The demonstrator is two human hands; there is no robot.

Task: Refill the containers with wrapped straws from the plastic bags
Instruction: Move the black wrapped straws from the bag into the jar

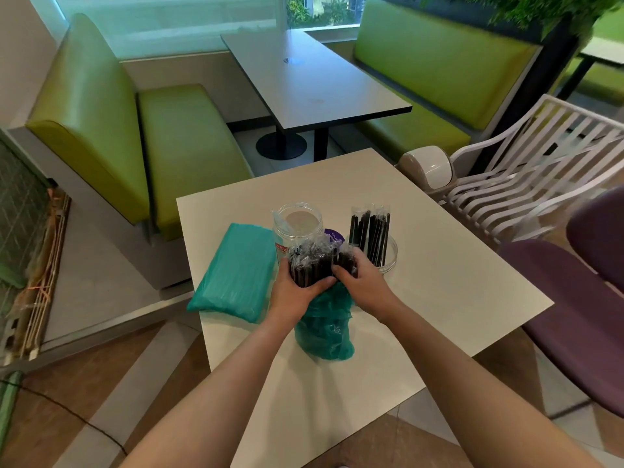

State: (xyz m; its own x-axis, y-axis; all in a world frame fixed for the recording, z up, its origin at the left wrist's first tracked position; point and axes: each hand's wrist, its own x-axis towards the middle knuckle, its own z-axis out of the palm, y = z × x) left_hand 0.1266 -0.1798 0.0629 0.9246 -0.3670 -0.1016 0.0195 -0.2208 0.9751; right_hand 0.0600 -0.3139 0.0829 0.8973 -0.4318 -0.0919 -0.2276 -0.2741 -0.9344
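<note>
Straws (312,265), black and crinkly-wrapped, bunched between left hand (293,289) and right hand (363,288).

You have one wide-angle head view, looking forward and down onto the white surface (439,282). It sits close above your hands. The green booth seats (182,130) lie beyond.

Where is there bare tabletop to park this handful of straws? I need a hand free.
Free: the right side of the white table, past the jar holding straws, and the near stretch below the opened green bag. Crowded: the middle and left, where both hands, the empty jar and the full green bag sit together.
</note>
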